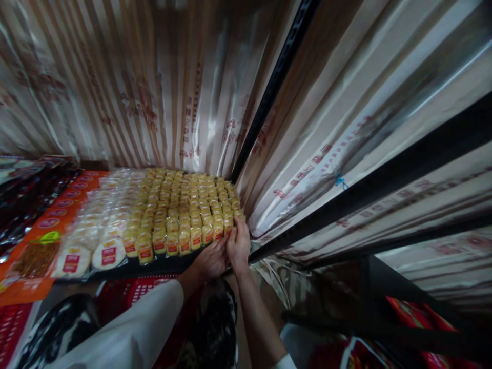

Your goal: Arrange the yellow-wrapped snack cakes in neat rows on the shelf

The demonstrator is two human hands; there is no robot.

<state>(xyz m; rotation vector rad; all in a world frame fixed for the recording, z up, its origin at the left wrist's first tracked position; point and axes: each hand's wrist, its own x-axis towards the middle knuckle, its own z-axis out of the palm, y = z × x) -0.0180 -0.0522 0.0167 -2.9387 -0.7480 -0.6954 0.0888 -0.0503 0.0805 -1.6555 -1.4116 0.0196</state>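
Rows of small yellow packets with red labels fill a dark shelf. My left hand and my right hand meet at the shelf's front right corner. Both press against the end packets of the front row there. My left fingers curl in toward the packets; my right fingers wrap over the corner packet, whose lower part is hidden. White sleeves cover both my forearms.
Round white packs with red labels sit left of the yellow packets, beside an orange pack. Shiny plastic sheeting hangs behind and to the right over black rack bars. A red basket stands below the shelf.
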